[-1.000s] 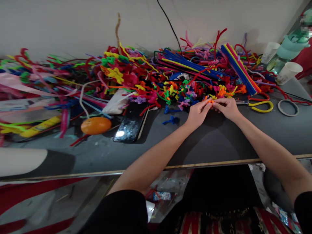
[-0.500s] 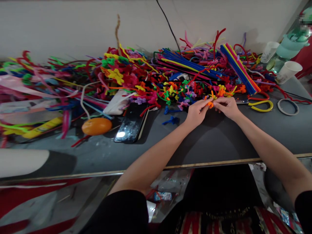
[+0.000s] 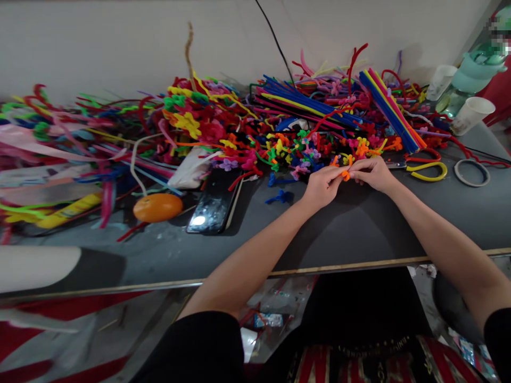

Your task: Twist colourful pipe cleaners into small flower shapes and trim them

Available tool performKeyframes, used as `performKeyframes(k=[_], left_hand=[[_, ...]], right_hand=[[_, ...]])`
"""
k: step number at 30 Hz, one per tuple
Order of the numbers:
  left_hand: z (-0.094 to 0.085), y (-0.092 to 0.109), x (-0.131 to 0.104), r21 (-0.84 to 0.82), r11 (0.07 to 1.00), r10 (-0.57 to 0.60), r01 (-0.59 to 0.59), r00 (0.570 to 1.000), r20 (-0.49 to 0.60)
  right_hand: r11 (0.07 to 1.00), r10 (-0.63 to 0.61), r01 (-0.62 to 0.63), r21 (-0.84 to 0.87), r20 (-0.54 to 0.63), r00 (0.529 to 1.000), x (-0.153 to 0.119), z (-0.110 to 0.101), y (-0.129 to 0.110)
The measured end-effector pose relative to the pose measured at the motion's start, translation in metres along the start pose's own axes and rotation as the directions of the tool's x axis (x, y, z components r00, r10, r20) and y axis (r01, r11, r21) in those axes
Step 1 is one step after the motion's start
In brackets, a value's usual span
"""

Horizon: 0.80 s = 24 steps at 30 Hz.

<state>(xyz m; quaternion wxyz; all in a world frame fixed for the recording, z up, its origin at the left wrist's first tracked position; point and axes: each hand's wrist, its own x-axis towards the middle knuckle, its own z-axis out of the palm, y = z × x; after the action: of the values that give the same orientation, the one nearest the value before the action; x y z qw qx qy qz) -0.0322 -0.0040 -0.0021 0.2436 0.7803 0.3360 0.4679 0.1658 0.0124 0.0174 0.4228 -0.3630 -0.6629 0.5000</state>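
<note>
Between my two hands is a small orange pipe-cleaner piece [image 3: 345, 174], bent into short loops. My left hand [image 3: 322, 185] pinches it from the left, thumb and forefinger closed. From the right, my right hand [image 3: 373, 174] grips the same piece in a thumb-and-finger pinch; its fingertips nearly meet those of the left. Just beyond them lies a heap of small multicoloured pipe-cleaner flowers [image 3: 301, 151]. A blue pipe-cleaner piece [image 3: 280, 197] rests on the table left of my left hand. Scissors with red and yellow handles [image 3: 429, 173] lie right of my right hand.
Bundles of straight pipe cleaners [image 3: 393, 111] lie on the pile along the wall. A smartphone [image 3: 213, 205] and an orange fruit [image 3: 158, 207] are at left. At right are a tape roll [image 3: 471, 174], paper cups [image 3: 473, 115] and a bottle [image 3: 475, 77].
Both hands stay together at the orange piece, with only slight finger shifts. An orange end now stands up between the fingertips. The camera view has shifted slightly.
</note>
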Motion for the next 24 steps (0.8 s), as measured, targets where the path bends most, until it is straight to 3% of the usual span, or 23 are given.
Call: performKeyframes(k=[8,14,19,21,24], left_hand=[[0.000,0.002,-0.004,0.044,0.987,0.157,-0.156,0.987,-0.020],[0.000,0.004,-0.005,0.176,0.973,0.157,-0.147,0.987,-0.044],[0.004,0.006,-0.003,0.095,0.995,-0.027,0.037,0.994,-0.105],[0.009,0.005,-0.001,-0.089,0.979,-0.193,0.182,0.972,-0.136],[0.015,0.001,0.003,-0.387,0.859,-0.405,0.335,0.907,-0.114]], right_hand=[[0.999,-0.031,0.033,-0.015,0.072,0.997,-0.003,-0.003,-0.003],[0.995,-0.069,0.065,-0.078,-0.050,0.996,-0.010,0.008,-0.008],[0.989,-0.091,0.067,-0.131,-0.193,0.977,-0.010,0.019,-0.003],[0.997,-0.048,0.035,-0.064,-0.224,0.973,-0.009,0.022,-0.001],[0.999,-0.046,0.050,0.010,-0.253,0.966,-0.008,0.027,-0.001]])
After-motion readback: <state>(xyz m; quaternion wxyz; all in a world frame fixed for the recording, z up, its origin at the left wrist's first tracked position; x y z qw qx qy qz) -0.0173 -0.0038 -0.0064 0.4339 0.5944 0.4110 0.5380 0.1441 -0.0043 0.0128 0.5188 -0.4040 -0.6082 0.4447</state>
